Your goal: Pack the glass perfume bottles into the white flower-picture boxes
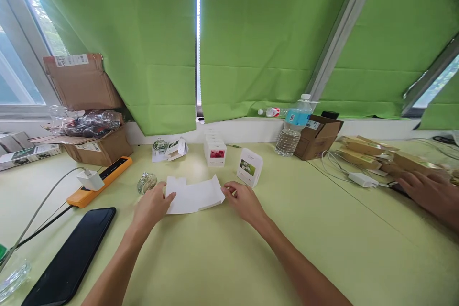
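Carton blank [193,196], white card, partly folded: location?

Flat on the counter [322,258], centred between the hands, with a small glass bottle [147,183] just beyond the left hand.

State of the hands?

Neither is clenched. Fingers of the left hand [153,206] and right hand [244,202] lie at opposite edges of the blank. Whether either edge is actually pinched, I cannot tell from this view.

Handling note?

Judged from the layout, light fingertip pressure at both edges should stop the card sliding. Creasing along its existing fold lines, not across them, should keep the panels square.

Surroundings?

Stacked white cartons [215,149] stand farther along the counter. A co-worker's hand [428,196] rests well off to the right.
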Action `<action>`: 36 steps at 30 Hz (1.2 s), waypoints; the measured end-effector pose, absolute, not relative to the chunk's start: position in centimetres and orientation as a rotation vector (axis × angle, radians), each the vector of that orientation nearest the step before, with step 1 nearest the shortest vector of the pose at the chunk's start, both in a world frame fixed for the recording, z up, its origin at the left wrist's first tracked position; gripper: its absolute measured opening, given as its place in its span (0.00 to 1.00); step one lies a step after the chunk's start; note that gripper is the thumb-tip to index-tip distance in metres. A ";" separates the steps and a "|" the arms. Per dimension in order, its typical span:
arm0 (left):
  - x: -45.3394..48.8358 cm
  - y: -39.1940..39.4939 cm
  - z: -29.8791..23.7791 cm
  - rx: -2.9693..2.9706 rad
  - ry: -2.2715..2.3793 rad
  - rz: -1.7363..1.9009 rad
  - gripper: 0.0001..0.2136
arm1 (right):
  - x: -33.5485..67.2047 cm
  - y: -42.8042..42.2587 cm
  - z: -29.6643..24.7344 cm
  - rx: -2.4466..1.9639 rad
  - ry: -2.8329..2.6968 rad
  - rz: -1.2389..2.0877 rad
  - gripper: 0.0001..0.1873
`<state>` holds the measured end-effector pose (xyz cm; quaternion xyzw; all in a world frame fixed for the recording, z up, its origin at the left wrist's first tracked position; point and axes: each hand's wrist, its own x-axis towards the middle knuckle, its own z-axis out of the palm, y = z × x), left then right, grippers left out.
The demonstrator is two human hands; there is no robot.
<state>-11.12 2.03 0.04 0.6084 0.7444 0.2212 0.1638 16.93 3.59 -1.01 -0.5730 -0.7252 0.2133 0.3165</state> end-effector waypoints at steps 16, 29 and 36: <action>-9.0 1.3 1.7 1.386 1.357 0.986 0.22 | 16.5 4.0 -2.0 -1.339 -1.475 1.221 0.11; -5.2 0.3 1.6 0.749 0.793 1.146 0.31 | 15.8 3.5 -0.9 -1.149 -1.356 1.207 0.16; -4.7 -0.1 1.6 0.864 0.858 1.117 0.27 | 14.9 2.7 -1.1 -1.181 -1.590 0.975 0.25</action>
